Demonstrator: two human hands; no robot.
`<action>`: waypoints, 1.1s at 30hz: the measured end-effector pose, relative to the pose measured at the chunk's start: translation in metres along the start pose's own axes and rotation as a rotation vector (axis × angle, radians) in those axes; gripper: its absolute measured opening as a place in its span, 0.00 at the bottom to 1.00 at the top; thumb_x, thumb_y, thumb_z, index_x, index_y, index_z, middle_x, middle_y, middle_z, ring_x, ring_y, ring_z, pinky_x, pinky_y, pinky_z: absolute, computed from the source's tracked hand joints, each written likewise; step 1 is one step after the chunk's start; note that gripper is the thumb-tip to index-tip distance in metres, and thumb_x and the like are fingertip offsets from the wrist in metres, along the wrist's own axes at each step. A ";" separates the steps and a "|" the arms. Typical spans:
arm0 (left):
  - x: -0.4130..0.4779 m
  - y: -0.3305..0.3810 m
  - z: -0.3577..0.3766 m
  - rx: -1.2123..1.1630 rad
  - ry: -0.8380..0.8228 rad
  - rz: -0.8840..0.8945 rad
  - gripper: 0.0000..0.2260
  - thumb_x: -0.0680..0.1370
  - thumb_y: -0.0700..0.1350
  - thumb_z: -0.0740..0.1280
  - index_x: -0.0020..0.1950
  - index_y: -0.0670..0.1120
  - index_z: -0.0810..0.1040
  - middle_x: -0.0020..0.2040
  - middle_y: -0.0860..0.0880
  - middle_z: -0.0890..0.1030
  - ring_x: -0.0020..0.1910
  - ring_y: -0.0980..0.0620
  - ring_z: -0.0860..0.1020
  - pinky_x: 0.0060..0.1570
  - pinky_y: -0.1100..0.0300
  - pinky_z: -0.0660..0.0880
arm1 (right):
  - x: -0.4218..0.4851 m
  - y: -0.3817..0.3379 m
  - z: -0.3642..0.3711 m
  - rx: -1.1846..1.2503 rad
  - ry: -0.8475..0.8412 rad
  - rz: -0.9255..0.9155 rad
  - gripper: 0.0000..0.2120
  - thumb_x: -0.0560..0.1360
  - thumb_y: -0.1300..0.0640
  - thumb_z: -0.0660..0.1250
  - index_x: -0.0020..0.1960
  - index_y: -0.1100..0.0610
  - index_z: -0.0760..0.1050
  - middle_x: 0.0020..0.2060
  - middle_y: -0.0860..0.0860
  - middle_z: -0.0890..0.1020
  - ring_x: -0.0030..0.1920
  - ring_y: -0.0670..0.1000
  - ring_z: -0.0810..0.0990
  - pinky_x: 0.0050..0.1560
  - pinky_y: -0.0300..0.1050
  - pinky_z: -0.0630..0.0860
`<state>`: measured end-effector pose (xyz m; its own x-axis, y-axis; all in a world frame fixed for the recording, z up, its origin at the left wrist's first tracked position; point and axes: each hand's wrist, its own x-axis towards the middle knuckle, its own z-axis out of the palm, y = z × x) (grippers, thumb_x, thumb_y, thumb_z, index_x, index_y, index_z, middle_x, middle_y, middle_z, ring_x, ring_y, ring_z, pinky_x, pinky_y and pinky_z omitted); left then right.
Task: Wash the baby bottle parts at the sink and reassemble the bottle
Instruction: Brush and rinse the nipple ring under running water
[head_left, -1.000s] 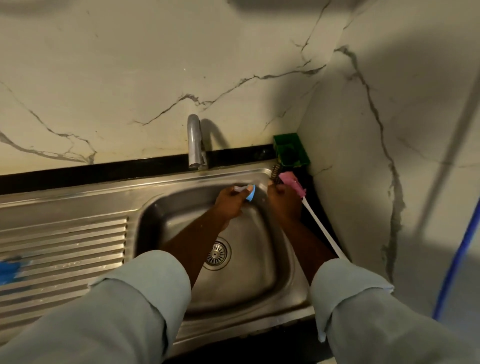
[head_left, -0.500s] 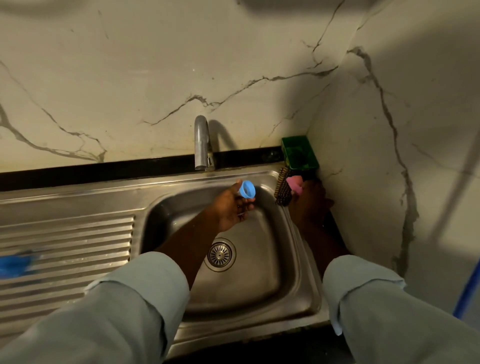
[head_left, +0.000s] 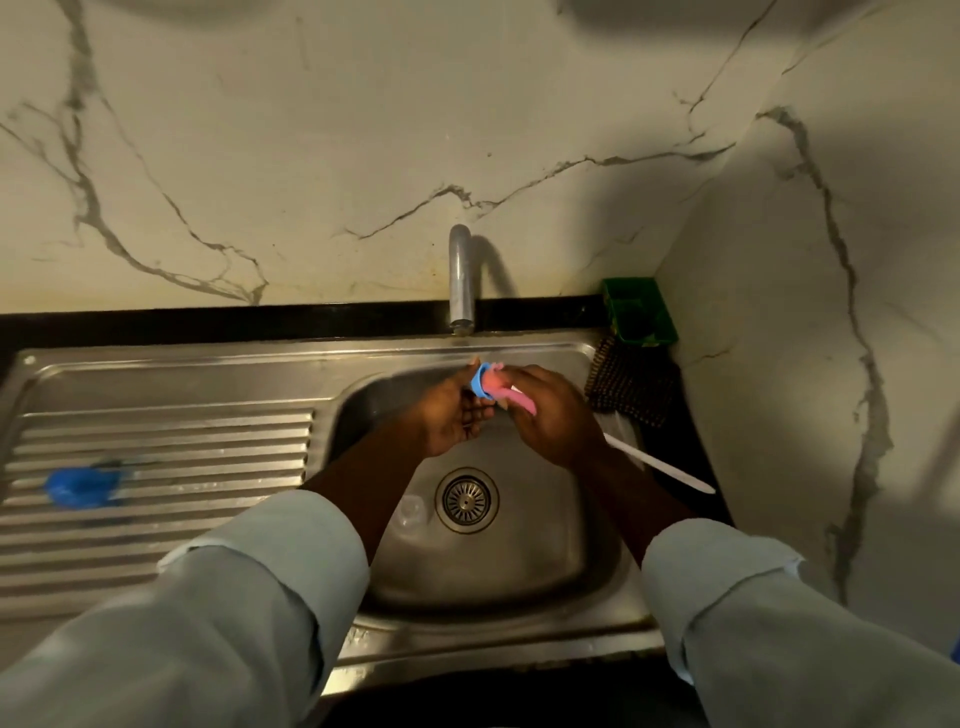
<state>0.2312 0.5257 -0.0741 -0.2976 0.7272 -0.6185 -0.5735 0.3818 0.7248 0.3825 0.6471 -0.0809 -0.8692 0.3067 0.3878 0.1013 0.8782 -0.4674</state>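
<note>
A: Two hands meet under the tap (head_left: 460, 280), over the basin of the steel sink (head_left: 524, 561). The left hand (head_left: 451, 415) pinches the blue bottle ring (head_left: 480, 382) at its fingertips; the right hand (head_left: 550, 415) is clenched round the pink brush (head_left: 506, 392), whose sponge head sits pushed into the ring.

B: So the ring is being scrubbed. How should it go?

A: I'd judge it best to twist the brush head inside the ring while the left grip turns the ring the other way, so the threads get reached all round. Keep both low over the basin: a small wet ring slips easily, and the drain (head_left: 466, 500) is right below.

B: And the white stick at the right?

A: That's the brush's long handle (head_left: 665, 467), running back past the wrist over the sink's edge. It could knock the dark scrubbing brush (head_left: 628, 387) lying by the green holder (head_left: 639, 312).

B: What differs from half a second ago?

A: Then the hands were apart; the right one was out at the sink's corner with the pink brush beside the scrubber, the left held the ring alone. Now the brush has come across into the ring.

B: Other bottle parts?

A: A clear piece, perhaps the teat (head_left: 413, 512), lies left of the drain; a blurred blue thing (head_left: 83, 486) rests on the draining board.
</note>
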 end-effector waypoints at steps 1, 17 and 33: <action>-0.003 0.001 -0.002 0.024 0.008 0.008 0.23 0.79 0.64 0.64 0.58 0.47 0.83 0.45 0.46 0.84 0.41 0.53 0.80 0.44 0.59 0.74 | 0.000 -0.006 0.001 0.015 0.004 -0.011 0.18 0.78 0.56 0.68 0.66 0.60 0.79 0.61 0.55 0.82 0.61 0.50 0.79 0.68 0.41 0.72; -0.017 0.011 -0.031 -0.042 -0.015 0.011 0.09 0.80 0.46 0.70 0.58 0.46 0.82 0.51 0.44 0.85 0.46 0.51 0.81 0.43 0.61 0.78 | 0.038 -0.057 0.016 0.820 -0.105 0.832 0.05 0.79 0.64 0.67 0.52 0.61 0.82 0.40 0.56 0.83 0.36 0.50 0.80 0.29 0.36 0.75; -0.010 0.001 -0.027 -0.277 0.152 -0.124 0.26 0.70 0.59 0.78 0.59 0.43 0.81 0.46 0.46 0.85 0.39 0.52 0.82 0.36 0.64 0.76 | 0.020 -0.051 0.039 -0.127 -0.100 0.057 0.15 0.84 0.47 0.58 0.61 0.51 0.80 0.55 0.52 0.78 0.49 0.53 0.81 0.45 0.46 0.77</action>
<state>0.2129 0.5035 -0.0754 -0.3111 0.5833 -0.7503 -0.7917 0.2776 0.5441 0.3408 0.5939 -0.0798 -0.9037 0.3245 0.2793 0.2065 0.9017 -0.3798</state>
